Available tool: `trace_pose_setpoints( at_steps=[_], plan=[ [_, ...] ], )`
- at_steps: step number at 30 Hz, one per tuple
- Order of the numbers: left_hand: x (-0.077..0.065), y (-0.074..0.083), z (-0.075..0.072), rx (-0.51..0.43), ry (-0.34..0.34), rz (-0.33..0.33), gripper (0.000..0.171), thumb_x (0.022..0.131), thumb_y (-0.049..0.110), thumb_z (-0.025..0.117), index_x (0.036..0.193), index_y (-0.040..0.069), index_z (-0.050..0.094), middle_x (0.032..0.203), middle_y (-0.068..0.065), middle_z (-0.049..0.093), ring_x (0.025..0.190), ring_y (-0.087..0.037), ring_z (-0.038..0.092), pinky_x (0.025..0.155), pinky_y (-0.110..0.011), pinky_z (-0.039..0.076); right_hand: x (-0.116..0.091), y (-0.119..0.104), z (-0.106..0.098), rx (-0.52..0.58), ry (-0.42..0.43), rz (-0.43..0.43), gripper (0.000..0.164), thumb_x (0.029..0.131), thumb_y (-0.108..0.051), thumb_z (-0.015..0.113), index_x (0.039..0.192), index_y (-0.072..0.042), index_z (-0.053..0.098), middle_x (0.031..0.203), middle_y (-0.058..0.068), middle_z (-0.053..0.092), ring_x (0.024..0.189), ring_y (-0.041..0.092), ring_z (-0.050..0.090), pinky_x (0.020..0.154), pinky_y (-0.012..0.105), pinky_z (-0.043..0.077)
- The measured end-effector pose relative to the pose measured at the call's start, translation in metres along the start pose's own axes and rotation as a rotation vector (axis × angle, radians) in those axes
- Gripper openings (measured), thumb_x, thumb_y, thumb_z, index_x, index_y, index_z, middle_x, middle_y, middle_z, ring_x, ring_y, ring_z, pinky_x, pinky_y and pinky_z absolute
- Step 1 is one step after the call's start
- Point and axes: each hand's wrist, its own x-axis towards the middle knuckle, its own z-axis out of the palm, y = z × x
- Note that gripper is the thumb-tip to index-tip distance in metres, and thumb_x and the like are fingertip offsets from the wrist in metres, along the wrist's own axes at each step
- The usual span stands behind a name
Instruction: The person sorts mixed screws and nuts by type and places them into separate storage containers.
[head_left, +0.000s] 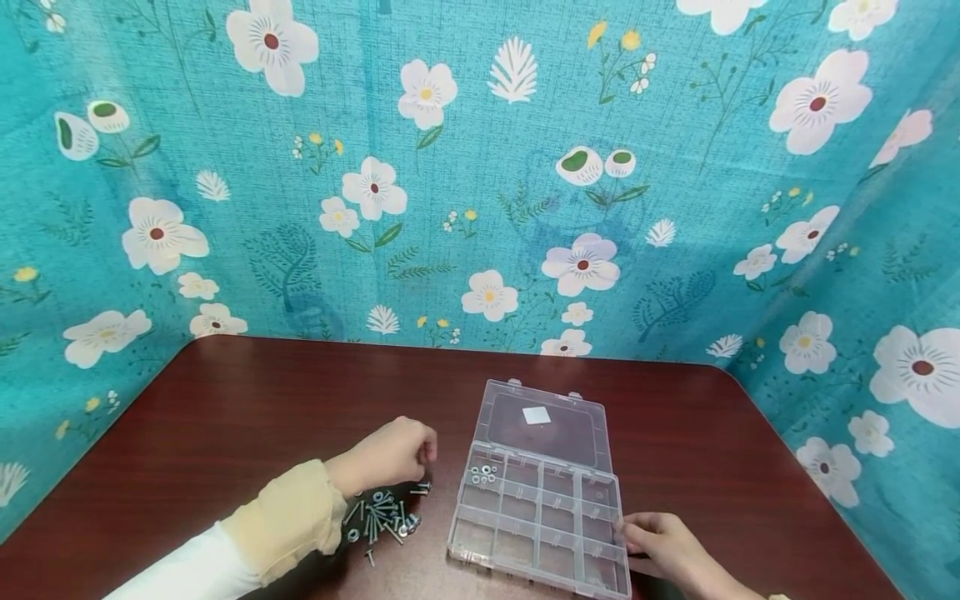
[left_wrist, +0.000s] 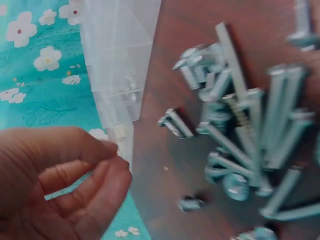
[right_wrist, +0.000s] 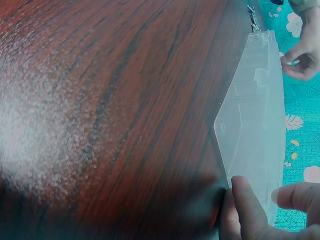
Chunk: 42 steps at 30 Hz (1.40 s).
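A clear plastic compartment box [head_left: 536,508] lies on the table with its lid [head_left: 547,425] folded back. Several nuts [head_left: 483,473] sit in its far-left compartment. My right hand [head_left: 663,546] holds the box by its right side, thumb and fingers [right_wrist: 245,200] at the edge. To the left of the box, my left hand [head_left: 393,454] is above the table with thumb and forefinger tips together [left_wrist: 122,160]; I cannot tell whether a small piece is hidden between them. Just below that hand is a loose pile of screws [head_left: 382,512] with some nuts and washers.
The dark red-brown wooden table [head_left: 300,392] has a shiny surface. Behind and beside it hangs a turquoise flowered cloth [head_left: 465,208]. A small white sticker [head_left: 536,415] is on the lid. A few screws [head_left: 422,489] lie apart from the pile, towards the box.
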Motion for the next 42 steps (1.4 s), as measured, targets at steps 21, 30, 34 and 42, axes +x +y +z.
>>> trace_pose_setpoints(
  at_steps=[21,30,34,42],
  plan=[
    [-0.039,-0.016,0.014,0.012,0.055,-0.258,0.024,0.057,-0.012,0.061,0.060,0.011,0.054,0.057,0.004,0.048,0.053,-0.012,0.042,0.050,-0.029,0.039,0.000,0.002,0.000,0.021,-0.021,-0.016,0.044,0.090,-0.010,0.046,0.110,0.029,0.042,0.088,0.005,0.057,0.080,0.013,0.055,0.079,0.041,0.054],
    [-0.039,-0.017,0.013,0.000,0.043,-0.270,0.025,0.057,-0.011,0.063,0.061,0.011,0.052,0.058,0.003,0.048,0.053,-0.013,0.042,0.050,-0.029,0.039,-0.001,-0.001,0.000,0.025,-0.029,-0.030,0.041,0.090,-0.007,0.045,0.110,0.029,0.042,0.089,0.007,0.057,0.082,0.014,0.056,0.079,0.041,0.054],
    [-0.039,-0.019,0.013,0.020,0.057,-0.211,0.025,0.055,-0.011,0.063,0.061,0.010,0.051,0.058,0.002,0.047,0.053,-0.014,0.042,0.050,-0.030,0.039,-0.001,-0.001,0.001,0.025,-0.023,-0.026,0.041,0.091,-0.007,0.045,0.110,0.029,0.042,0.090,0.007,0.058,0.082,0.014,0.056,0.079,0.041,0.054],
    [-0.036,-0.018,0.014,0.048,0.085,-0.131,0.025,0.052,-0.008,0.062,0.056,0.012,0.049,0.055,0.006,0.043,0.051,-0.011,0.039,0.048,-0.027,0.036,-0.003,-0.002,0.002,0.034,-0.022,-0.042,0.040,0.090,-0.007,0.046,0.109,0.028,0.044,0.087,0.005,0.057,0.081,0.013,0.056,0.078,0.039,0.054]
  ],
)
